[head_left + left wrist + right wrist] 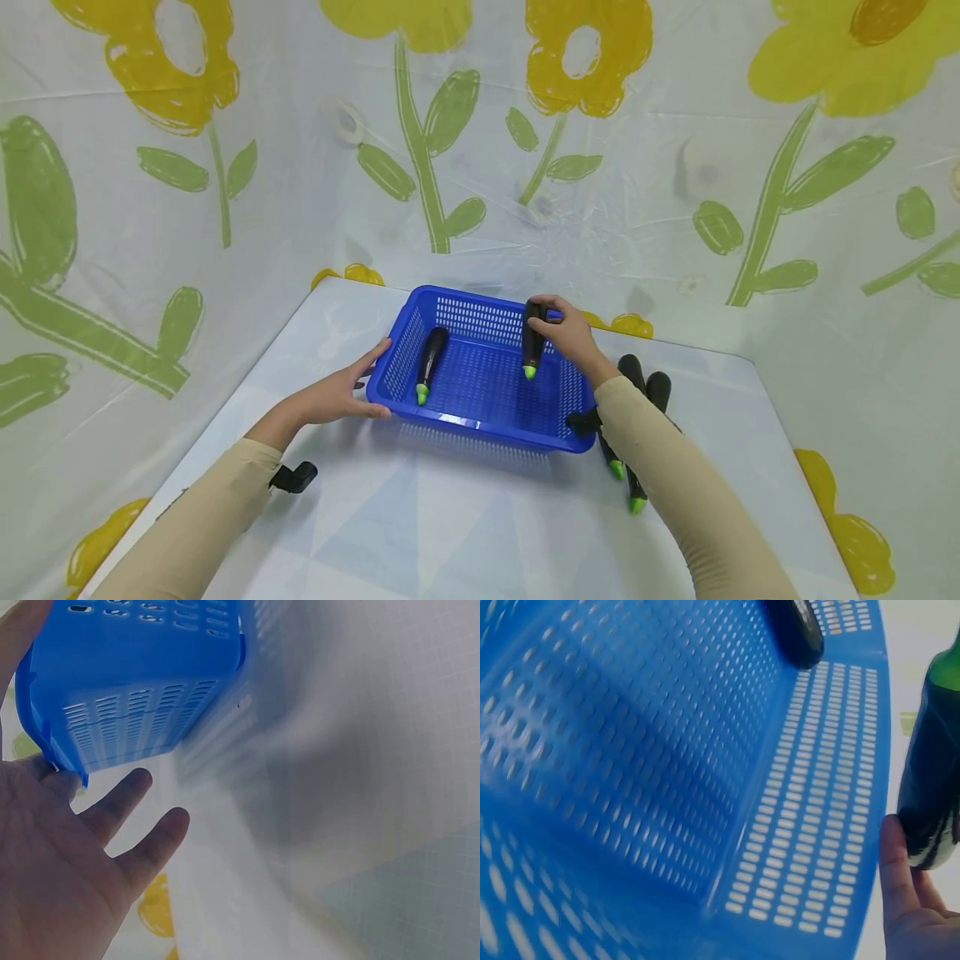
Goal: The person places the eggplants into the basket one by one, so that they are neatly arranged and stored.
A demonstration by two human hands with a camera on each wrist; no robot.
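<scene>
My right hand (572, 335) pinches a dark eggplant (533, 333) by its upper end, over the right part of a blue plastic basket (480, 429). That eggplant hangs with its green stem end down; the right wrist view shows the fingers against its dark end. Another eggplant (431, 363) lies inside the basket at the left. My left hand (335, 395) holds the basket's left end, thumb at the front corner and fingertips at the rim. Its two outer fingers (154, 851) stand free of the basket in the left wrist view.
Several more eggplants (658, 390) lie on the table right of the basket, partly hidden under my right forearm. The white and pale blue table (450, 533) meets a flower-printed curtain (645, 192) at the back and sides. Black wrist mounts (295, 477) show at my sleeves.
</scene>
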